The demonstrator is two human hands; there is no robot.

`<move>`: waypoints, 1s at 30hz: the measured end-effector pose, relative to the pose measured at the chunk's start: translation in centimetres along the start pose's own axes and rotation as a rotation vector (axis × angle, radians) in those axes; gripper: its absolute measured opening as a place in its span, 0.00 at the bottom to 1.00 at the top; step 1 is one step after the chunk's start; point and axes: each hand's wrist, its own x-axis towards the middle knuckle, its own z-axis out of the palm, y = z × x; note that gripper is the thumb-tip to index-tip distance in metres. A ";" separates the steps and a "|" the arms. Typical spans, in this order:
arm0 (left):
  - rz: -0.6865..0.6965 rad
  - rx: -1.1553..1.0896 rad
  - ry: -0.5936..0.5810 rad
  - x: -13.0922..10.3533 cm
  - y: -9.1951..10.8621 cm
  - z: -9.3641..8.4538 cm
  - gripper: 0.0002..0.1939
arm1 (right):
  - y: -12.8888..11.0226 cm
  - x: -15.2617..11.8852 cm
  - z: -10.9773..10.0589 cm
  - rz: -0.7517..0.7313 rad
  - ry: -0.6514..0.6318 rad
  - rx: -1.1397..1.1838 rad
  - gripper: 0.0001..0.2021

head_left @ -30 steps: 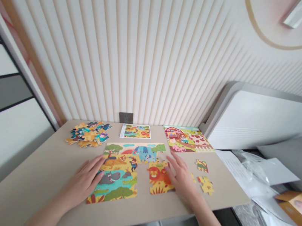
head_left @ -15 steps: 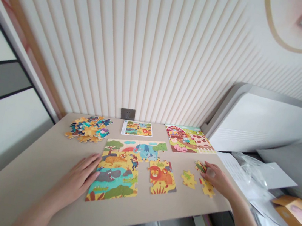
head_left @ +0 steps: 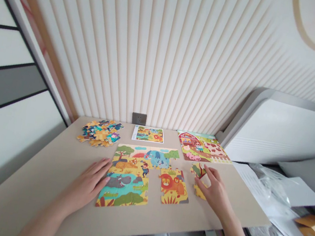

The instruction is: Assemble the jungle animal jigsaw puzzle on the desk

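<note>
My left hand [head_left: 89, 184] lies flat on the table, its fingertips against the left edge of the partly joined animal jigsaw [head_left: 128, 181]. In my right hand [head_left: 217, 190] a yellow and green jigsaw piece [head_left: 197, 169] is pinched between thumb and fingers, right of the jigsaw. Under that hand another yellow piece [head_left: 200, 191] shows in part; the hand hides whatever else lies there. A joined lion section [head_left: 173, 187] sits apart from the larger section's lower part, with a gap between them. Behind the jigsaw is a small picture card [head_left: 149, 134] of the same scene.
A heap of loose jigsaw pieces [head_left: 100, 133] is at the back left of the table [head_left: 58, 158]. At the back right lies a farm picture [head_left: 202, 148]. Papers [head_left: 250, 184] and an orange box [head_left: 314, 232] are beyond the table's right edge, near a bed headboard.
My right hand has moved left with the green and yellow piece, towards the lion section. My left hand stays at the jigsaw's left edge. The view has shifted slightly.
</note>
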 end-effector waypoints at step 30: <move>0.009 0.001 -0.010 -0.2 0.4 -0.2 0.28 | -9.5 3.4 5.8 0.123 -0.172 -0.232 0.26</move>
